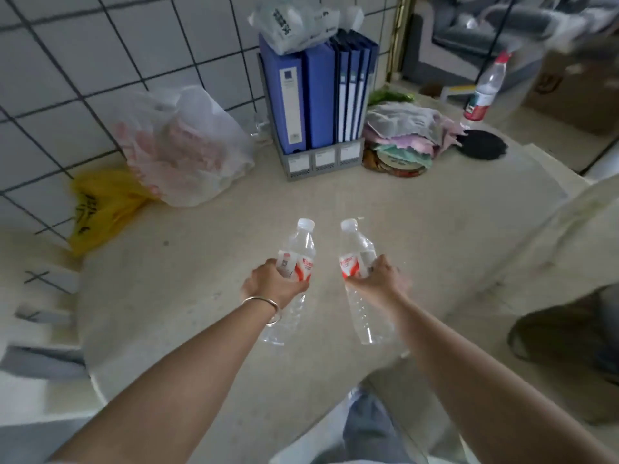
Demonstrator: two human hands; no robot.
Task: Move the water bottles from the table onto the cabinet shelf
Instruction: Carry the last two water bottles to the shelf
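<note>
Table (435, 229) runs fwd to tiled wall (100, 61). Left hand (273, 284) & right hand (380, 279) each grip a water bottle over table's near-centre, side by side: left bottle (299, 249), right bottle (355, 252), caps pointing away. Behind them, file rack (321, 162) w/ binders (301, 92), plastic bag (294, 21) on top. Left of rack: two bags (187, 145) vs wall. Right of rack: cloth pile (405, 139); third bottle (484, 92) upright further right, well apart.

Two clear plastic water bottles, white caps, red-and-white labels: left bottle (294, 266) and right bottle (358, 272), side by side, held at the label above the table (201, 296), caps tilted away. Third bottle (484, 92), red cap, upright at the far right edge.
</note>
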